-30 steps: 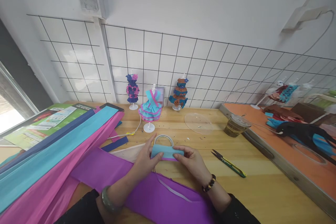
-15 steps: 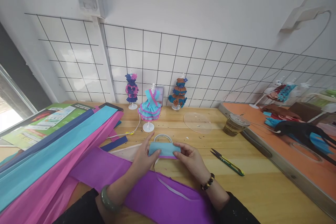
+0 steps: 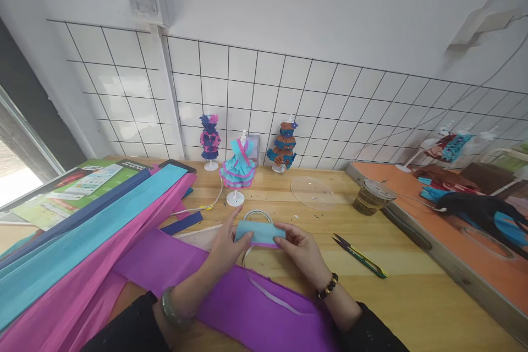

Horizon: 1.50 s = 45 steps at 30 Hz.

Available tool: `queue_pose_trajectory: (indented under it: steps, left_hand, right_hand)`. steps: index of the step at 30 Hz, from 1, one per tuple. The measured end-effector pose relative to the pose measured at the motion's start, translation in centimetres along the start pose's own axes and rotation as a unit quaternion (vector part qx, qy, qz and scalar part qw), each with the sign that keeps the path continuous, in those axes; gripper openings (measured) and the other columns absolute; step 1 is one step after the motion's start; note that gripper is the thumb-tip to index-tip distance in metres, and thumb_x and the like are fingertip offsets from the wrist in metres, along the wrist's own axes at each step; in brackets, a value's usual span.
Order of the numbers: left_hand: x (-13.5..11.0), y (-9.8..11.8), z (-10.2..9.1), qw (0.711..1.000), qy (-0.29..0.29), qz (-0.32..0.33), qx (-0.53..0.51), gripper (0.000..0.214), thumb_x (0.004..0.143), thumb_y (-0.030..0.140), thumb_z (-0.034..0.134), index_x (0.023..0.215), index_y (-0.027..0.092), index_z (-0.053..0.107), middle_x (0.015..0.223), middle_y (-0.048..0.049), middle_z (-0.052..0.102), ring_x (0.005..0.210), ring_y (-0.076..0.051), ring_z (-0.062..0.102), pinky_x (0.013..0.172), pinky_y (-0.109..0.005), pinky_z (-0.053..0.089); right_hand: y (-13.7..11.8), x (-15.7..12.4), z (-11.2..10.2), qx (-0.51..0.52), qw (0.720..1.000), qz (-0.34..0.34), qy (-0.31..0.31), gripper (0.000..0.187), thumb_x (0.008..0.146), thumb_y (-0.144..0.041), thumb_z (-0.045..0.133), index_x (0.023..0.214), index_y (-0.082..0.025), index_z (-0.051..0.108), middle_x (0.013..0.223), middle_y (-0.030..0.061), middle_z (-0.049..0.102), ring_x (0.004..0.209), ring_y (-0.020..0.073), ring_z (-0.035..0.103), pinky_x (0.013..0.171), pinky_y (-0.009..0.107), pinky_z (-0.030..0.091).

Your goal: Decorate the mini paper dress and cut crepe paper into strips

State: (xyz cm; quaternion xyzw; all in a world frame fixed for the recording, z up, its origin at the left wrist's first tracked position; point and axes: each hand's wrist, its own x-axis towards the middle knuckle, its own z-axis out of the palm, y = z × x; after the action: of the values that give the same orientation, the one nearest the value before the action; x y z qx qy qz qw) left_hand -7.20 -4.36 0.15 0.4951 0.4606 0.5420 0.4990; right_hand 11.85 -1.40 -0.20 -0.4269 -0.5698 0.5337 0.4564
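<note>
Between my two hands a small light-blue crepe paper strip [image 3: 262, 231] with a purple lower edge is stretched out over the table. My left hand [image 3: 227, 241] pinches its left end, thumb in front and index finger pointing up. At the right end, the thumb and fingers of my right hand [image 3: 297, 243] grip the strip. A roll of tape [image 3: 264, 214] lies just behind the strip, partly covered by it. Under my forearms spreads a long purple crepe paper sheet [image 3: 243, 302], with a thin pale strip [image 3: 274, 300] on it.
Yellow-green thread snips [image 3: 359, 256] lie to the right. Behind stand a blue dress on a small stand [image 3: 238, 168] and two more dressed stands. A lidded cup [image 3: 373, 197] sits by the orange board [image 3: 437, 242]. Pink and blue paper strips [image 3: 103, 214] fill the left side.
The whole view has shifted slightly, so things appear a little further right. Both hands keep the same hold on the blue and purple strip.
</note>
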Motion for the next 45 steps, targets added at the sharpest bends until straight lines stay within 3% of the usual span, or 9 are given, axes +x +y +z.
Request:
queue_pose_trajectory:
  steps: [5, 11, 17, 23, 27, 30, 33, 41, 45]
  left_hand:
    - [0.3, 0.2, -0.1, 0.995, -0.018, -0.041, -0.086, 0.096, 0.068, 0.039, 0.068, 0.141, 0.012, 0.011, 0.084, -0.0043, 0.065, 0.081, -0.019, 0.06, 0.08, -0.033, 0.046]
    - [0.3, 0.3, -0.3, 0.999, 0.024, -0.024, 0.0, 0.084, 0.062, 0.035, 0.073, 0.134, 0.019, 0.034, 0.118, -0.0081, 0.052, 0.099, -0.022, 0.055, 0.081, -0.031, 0.046]
    - [0.3, 0.4, 0.0, 0.996, -0.011, -0.04, -0.084, 0.09, 0.064, 0.031, 0.073, 0.138, 0.017, 0.024, 0.083, 0.0, 0.057, 0.071, -0.013, 0.056, 0.071, -0.029, 0.049]
    - [0.4, -0.4, 0.1, 0.992, -0.059, -0.04, -0.107, 0.092, 0.063, 0.028, 0.074, 0.138, 0.016, 0.022, 0.089, -0.0038, 0.061, 0.075, -0.013, 0.058, 0.071, -0.028, 0.048]
    - [0.4, -0.3, 0.0, 0.988, -0.085, -0.06, -0.115, 0.076, 0.065, 0.031, 0.073, 0.13, 0.015, 0.037, 0.088, -0.0052, 0.064, 0.075, -0.016, 0.06, 0.072, -0.031, 0.048]
    - [0.4, -0.3, 0.0, 0.986, -0.116, -0.065, -0.102, 0.049, 0.064, 0.034, 0.073, 0.105, 0.012, 0.059, 0.084, -0.0068, 0.067, 0.078, -0.019, 0.062, 0.075, -0.033, 0.048]
    - [0.4, -0.5, -0.1, 0.989, -0.115, -0.072, -0.067, 0.034, 0.063, 0.037, 0.073, 0.083, 0.011, 0.065, 0.077, -0.0067, 0.069, 0.073, -0.02, 0.063, 0.072, -0.032, 0.048]
    - [0.5, -0.9, -0.4, 0.99, -0.091, -0.078, -0.068, 0.032, 0.063, 0.037, 0.073, 0.078, 0.011, 0.064, 0.074, -0.0064, 0.069, 0.068, -0.019, 0.062, 0.068, -0.031, 0.048]
    - [0.2, -0.3, -0.1, 0.983, -0.13, -0.074, -0.102, 0.034, 0.064, 0.036, 0.073, 0.085, 0.011, 0.064, 0.08, -0.0076, 0.07, 0.076, -0.022, 0.064, 0.076, -0.036, 0.048]
  right_hand:
    - [0.1, 0.0, 0.2, 0.013, 0.999, -0.012, 0.04, 0.047, 0.056, -0.041, 0.077, 0.096, -0.018, 0.068, 0.078, 0.0032, 0.065, 0.07, 0.0166, 0.056, 0.066, 0.031, 0.045]
    - [0.5, -0.1, 0.8, 0.049, 0.998, -0.012, 0.021, 0.048, 0.056, -0.038, 0.078, 0.098, -0.02, 0.065, 0.082, 0.0023, 0.065, 0.072, 0.0162, 0.057, 0.065, 0.03, 0.045]
    - [0.1, -0.4, 0.9, 0.097, 0.995, 0.007, -0.032, 0.055, 0.061, -0.032, 0.077, 0.112, -0.023, 0.058, 0.081, 0.0005, 0.063, 0.075, 0.0143, 0.058, 0.07, 0.029, 0.046]
    - [0.1, -0.4, 0.8, 0.108, 0.992, 0.023, -0.061, 0.055, 0.061, -0.032, 0.077, 0.112, -0.022, 0.056, 0.073, -0.0017, 0.062, 0.067, 0.012, 0.057, 0.064, 0.027, 0.045]
    - [0.3, -0.4, 1.0, 0.095, 0.994, 0.008, -0.047, 0.054, 0.062, -0.032, 0.076, 0.111, -0.02, 0.056, 0.071, -0.0018, 0.061, 0.066, 0.0119, 0.057, 0.063, 0.027, 0.045]
    - [0.4, -0.4, 1.1, 0.087, 0.995, -0.001, -0.044, 0.054, 0.063, -0.032, 0.075, 0.111, -0.019, 0.055, 0.071, -0.0013, 0.063, 0.066, 0.0122, 0.058, 0.063, 0.027, 0.045]
    - [0.1, -0.3, 0.8, 0.07, 0.997, -0.002, -0.041, 0.052, 0.066, -0.035, 0.072, 0.111, -0.017, 0.055, 0.072, 0.0001, 0.065, 0.067, 0.013, 0.059, 0.065, 0.028, 0.046]
    - [-1.1, 0.2, -0.8, 0.034, 0.999, 0.004, 0.031, 0.051, 0.069, -0.046, 0.067, 0.107, -0.013, 0.055, 0.065, 0.0017, 0.064, 0.062, 0.0158, 0.059, 0.066, 0.033, 0.048]
    - [-0.8, -0.2, 0.2, 0.024, 0.999, -0.009, -0.027, 0.043, 0.071, -0.044, 0.066, 0.104, -0.016, 0.059, 0.071, 0.0015, 0.063, 0.067, 0.0147, 0.058, 0.066, 0.03, 0.046]
